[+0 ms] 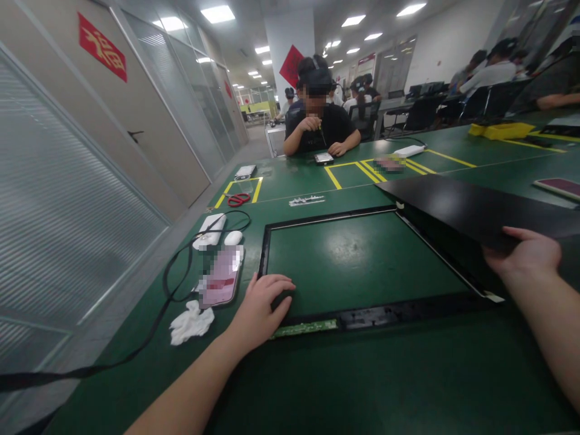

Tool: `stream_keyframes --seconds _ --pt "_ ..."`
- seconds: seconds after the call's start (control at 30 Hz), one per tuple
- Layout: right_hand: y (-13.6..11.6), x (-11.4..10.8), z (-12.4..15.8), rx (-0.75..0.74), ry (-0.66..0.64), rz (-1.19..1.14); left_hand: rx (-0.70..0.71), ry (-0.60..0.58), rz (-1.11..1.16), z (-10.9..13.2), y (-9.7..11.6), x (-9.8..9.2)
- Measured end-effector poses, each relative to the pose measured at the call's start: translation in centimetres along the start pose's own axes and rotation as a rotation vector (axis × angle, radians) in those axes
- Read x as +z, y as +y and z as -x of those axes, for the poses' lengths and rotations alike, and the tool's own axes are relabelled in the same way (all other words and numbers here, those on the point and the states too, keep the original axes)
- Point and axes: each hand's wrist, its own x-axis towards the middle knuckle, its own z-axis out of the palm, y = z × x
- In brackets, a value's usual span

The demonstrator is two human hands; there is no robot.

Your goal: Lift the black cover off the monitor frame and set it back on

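Note:
A black rectangular frame lies flat on the green table in front of me, with green table surface showing through its opening. My left hand rests on the frame's near left corner, fingers curled down onto it. A narrow green circuit strip runs along the frame's near edge. My right hand grips the near edge of a large black panel, lifted and tilted above the frame's right side.
Left of the frame lie a phone, a crumpled white tissue, a white mouse, a white device and a black cable. Red scissors sit further back. A person sits across the table holding a tool.

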Motion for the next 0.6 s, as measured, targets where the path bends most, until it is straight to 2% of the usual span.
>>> stream_keyframes --seconds 0.13,0.23,0.37,0.5,0.6 --pt "-1.0 0.5 1.5 -0.06 -0.027 -0.07 0.012 -0.005 -0.02 0.0 0.0 0.0" --pt "-2.0 1.3 4.1 -0.053 0.02 -0.23 0.01 -0.023 -0.031 0.1 0.2 -0.1" --pt "-2.9 2.2 7.6 -0.071 0.003 -0.264 0.006 0.012 0.02 0.0 0.1 -0.2" --pt "-3.2 2.0 8.7 -0.079 -0.122 -0.134 -0.024 0.186 0.168 -0.2 -0.5 -0.2" --pt "-3.0 1.3 8.1 -0.254 -0.251 0.165 -0.129 0.361 0.483 -0.4 -0.8 -0.5"
